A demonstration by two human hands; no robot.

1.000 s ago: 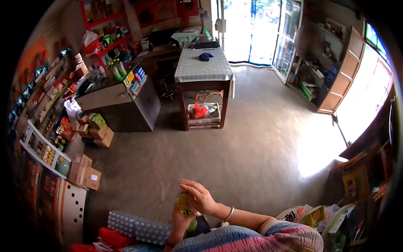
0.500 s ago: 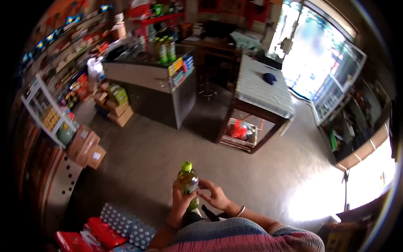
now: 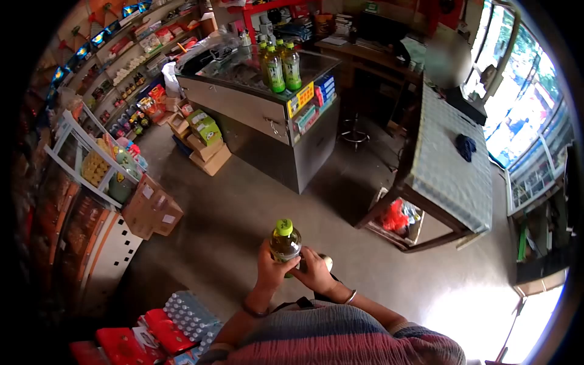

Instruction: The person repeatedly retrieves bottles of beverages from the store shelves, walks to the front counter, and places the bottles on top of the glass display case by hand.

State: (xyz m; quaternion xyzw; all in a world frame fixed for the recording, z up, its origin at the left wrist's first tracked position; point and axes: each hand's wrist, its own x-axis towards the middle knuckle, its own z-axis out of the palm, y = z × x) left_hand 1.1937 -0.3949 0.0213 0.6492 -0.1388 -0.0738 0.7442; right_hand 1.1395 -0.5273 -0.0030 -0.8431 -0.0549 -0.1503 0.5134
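1. Two bare hands are at work on one green-capped drink bottle (image 3: 285, 243), held upright low in front of the body, over the concrete floor (image 3: 347, 280).
2. Left hand (image 3: 269, 272) has it wrapped: fingers closed around the side, thumb reaching across the front, and that looks like the main hold.
3. Right hand (image 3: 314, 271) comes in from the other side, fingers partly curled and touching the bottle low down; how hard they press, I cannot tell.
4. And the green cap (image 3: 284, 227) sits on top, above the fingers, with neither hand on it. The step in hand looks like steadying or handling the bottle, not working the cap.
5. Ahead of the fingers and well apart, a group of similar green-capped bottles (image 3: 275, 73) stands on the glass-topped surface (image 3: 237, 72); off to their right, a dark blue cloth (image 3: 466, 148) lies on the covered table (image 3: 447, 173).
6. From this grip, any move calls for the left fingers to stay firm and the bottle level while the right ones shift.
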